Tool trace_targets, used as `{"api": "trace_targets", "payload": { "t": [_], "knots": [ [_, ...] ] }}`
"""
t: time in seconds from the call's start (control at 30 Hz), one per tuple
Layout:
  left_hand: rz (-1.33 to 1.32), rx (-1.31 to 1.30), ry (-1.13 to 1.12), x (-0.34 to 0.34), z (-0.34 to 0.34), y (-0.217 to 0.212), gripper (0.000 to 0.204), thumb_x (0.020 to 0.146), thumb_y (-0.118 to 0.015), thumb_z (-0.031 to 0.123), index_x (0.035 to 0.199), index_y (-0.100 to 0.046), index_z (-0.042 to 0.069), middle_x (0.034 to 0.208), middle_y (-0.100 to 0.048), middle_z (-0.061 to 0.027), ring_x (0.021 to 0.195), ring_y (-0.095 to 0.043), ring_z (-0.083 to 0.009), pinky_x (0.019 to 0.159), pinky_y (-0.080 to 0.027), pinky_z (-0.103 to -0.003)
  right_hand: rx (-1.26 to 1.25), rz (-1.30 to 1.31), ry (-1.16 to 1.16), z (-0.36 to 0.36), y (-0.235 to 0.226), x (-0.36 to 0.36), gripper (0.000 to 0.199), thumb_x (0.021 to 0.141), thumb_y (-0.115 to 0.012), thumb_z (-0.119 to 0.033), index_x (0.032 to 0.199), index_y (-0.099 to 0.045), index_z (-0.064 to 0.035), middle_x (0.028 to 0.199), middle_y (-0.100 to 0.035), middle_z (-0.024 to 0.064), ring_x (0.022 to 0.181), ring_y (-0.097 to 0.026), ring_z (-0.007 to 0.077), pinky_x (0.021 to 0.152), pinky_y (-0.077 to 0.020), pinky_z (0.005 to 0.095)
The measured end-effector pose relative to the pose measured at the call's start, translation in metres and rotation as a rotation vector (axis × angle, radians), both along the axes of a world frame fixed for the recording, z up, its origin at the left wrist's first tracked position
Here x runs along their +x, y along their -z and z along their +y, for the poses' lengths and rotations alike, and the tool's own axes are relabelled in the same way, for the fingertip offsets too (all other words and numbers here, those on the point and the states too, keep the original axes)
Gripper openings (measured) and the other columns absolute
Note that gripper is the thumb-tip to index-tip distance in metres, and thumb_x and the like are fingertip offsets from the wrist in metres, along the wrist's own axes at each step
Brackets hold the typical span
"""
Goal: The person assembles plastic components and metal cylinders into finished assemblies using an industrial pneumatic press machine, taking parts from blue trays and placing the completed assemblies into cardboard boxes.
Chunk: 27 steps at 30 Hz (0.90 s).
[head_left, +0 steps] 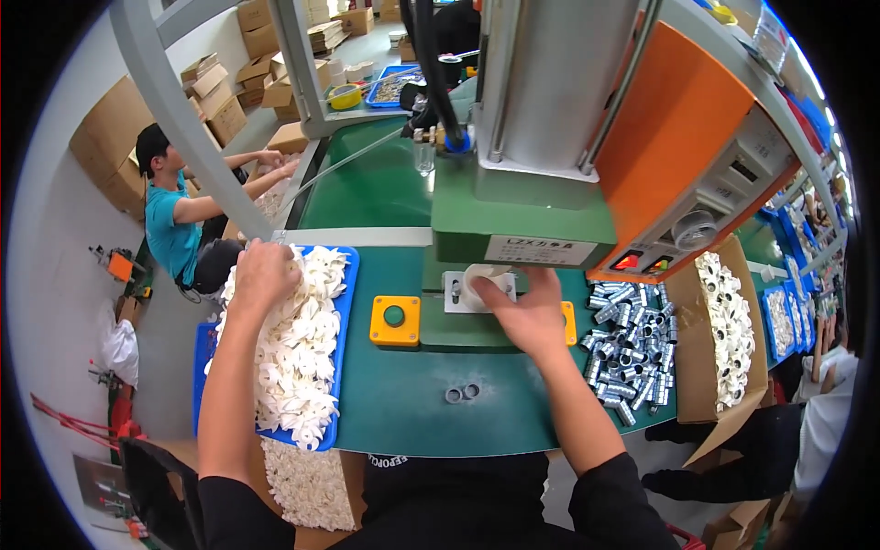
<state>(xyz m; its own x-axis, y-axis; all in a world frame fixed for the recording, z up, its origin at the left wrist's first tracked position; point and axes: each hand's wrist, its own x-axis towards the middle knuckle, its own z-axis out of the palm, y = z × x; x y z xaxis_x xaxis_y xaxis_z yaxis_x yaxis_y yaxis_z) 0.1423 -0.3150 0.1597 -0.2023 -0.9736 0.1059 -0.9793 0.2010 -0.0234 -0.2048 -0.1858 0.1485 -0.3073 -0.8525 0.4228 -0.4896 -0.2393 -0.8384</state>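
My left hand (pixel 266 278) is over the far end of a blue tray (pixel 345 316) heaped with white plastic parts (pixel 298 367). Its fingers are curled together around what looks like one white part, mostly hidden by the hand. Under the green head of a press (pixel 458 215), my right hand (pixel 532 312) grips a round white plastic part (pixel 477 284) with thumb and fingers. That part sits at a metal fixture plate (pixel 453 298). My right fingertips are partly hidden beneath the press head.
A yellow box with a green button (pixel 394 317) stands left of the fixture; another yellow box (pixel 570 323) is partly behind my right wrist. Short metal tubes (pixel 632 353) pile up at right, beside a carton of white parts (pixel 729 330). Two dark rings (pixel 463 392) lie nearer me. A co-worker (pixel 174 211) sits at left.
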Motion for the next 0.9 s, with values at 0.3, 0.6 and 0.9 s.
{"api": "trace_targets", "payload": {
  "t": [0.3,0.6,0.9],
  "knots": [
    [0.036,-0.143,0.067,0.015,-0.007,0.017,0.030,0.077,-0.083,0.023,0.098,-0.080,0.002,0.093,-0.074,-0.0202,0.095,-0.069,-0.0377,0.089,-0.054,-0.049,-0.180,0.380,0.136,0.013,0.022,-0.033,0.046,0.077,-0.087,-0.028,0.113,-0.069,-0.0053,0.101,-0.073,0.0132,0.099,-0.067,0.0367,0.090,-0.0505,0.0438],
    [0.467,-0.134,0.401,-0.043,0.015,-0.033,0.026,0.083,-0.080,0.017,0.103,-0.078,0.000,0.100,-0.074,-0.0185,0.098,-0.069,-0.0370,0.090,-0.054,-0.047,-0.051,0.655,1.034,0.142,-0.041,-0.265,0.067,0.091,-0.082,-0.033,0.139,-0.058,0.0081,0.133,-0.064,0.0290,0.126,-0.061,0.0376,0.111,-0.0435,0.0414],
    [0.603,0.096,0.772,-0.176,0.050,-0.015,0.030,0.089,-0.075,0.022,0.111,-0.075,0.001,0.114,-0.073,-0.0179,0.108,-0.067,-0.0403,0.097,-0.053,-0.046,-0.046,0.409,-0.113,0.136,0.028,-0.051,0.054,0.076,-0.087,-0.011,0.124,-0.066,0.0019,0.123,-0.067,0.0203,0.113,-0.065,0.0377,0.097,-0.0532,0.0434]
  ]
}}
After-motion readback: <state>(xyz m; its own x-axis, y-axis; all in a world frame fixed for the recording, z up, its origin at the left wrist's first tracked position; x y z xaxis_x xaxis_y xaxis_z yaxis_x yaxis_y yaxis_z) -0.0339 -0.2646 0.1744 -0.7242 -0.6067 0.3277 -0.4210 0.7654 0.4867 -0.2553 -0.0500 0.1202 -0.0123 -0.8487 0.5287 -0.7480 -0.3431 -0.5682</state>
